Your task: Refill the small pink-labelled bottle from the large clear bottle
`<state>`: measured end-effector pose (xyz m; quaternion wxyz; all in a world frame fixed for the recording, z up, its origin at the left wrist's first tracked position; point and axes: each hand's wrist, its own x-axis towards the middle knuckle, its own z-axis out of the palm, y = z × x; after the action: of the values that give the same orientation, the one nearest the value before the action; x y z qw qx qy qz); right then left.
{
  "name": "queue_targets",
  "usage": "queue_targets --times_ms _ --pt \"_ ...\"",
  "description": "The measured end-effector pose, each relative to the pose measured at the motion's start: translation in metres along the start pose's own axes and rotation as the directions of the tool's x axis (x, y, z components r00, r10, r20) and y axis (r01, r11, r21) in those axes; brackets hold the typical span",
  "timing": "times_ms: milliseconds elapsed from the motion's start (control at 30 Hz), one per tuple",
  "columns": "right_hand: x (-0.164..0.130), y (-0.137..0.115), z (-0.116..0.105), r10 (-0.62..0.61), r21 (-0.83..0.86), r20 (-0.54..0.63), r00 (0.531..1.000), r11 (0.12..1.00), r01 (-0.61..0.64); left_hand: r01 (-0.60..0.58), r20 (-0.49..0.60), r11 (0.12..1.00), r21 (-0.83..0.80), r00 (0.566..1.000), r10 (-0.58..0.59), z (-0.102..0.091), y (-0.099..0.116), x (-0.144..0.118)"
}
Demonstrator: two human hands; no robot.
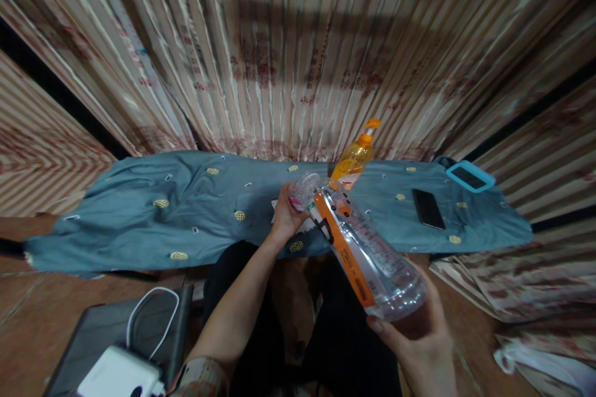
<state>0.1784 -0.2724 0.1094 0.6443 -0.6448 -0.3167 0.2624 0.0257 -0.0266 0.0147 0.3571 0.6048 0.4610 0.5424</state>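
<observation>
A large clear plastic bottle (367, 254) with an orange label strip lies tilted in front of me, its neck pointing away. My right hand (419, 335) cups its base from below. At the neck, my left hand (287, 214) grips the clear cap (305, 189). Just beyond the neck stands an orange pump bottle (354, 158) on a blue-grey cloth (186, 211) with small yellow prints.
A black phone (428, 208) and a device in a light blue case (469, 177) lie on the cloth at the right. A white charger with a cable (125, 369) rests on a dark laptop-like object at the lower left. Striped curtains hang behind.
</observation>
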Motion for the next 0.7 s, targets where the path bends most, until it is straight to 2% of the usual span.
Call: queue_targets --times_ms 300,567,700 --pt "-0.0001 -0.0042 0.0022 0.056 0.017 -0.029 0.998 0.998 -0.056 0.005 0.021 1.0 0.023 1.0 -0.006 -0.0036 0.0058 -0.0022" --pt "-0.0007 0.0007 -0.0022 -0.006 -0.039 0.011 1.0 0.999 0.007 -0.009 0.009 1.0 0.013 1.0 0.009 -0.0023 0.0058 -0.0016" --pt "-0.0012 -0.0005 -0.0029 0.031 -0.016 0.005 1.0 0.999 -0.031 0.0 0.002 1.0 0.026 1.0 0.0 -0.0038 0.0083 -0.0018"
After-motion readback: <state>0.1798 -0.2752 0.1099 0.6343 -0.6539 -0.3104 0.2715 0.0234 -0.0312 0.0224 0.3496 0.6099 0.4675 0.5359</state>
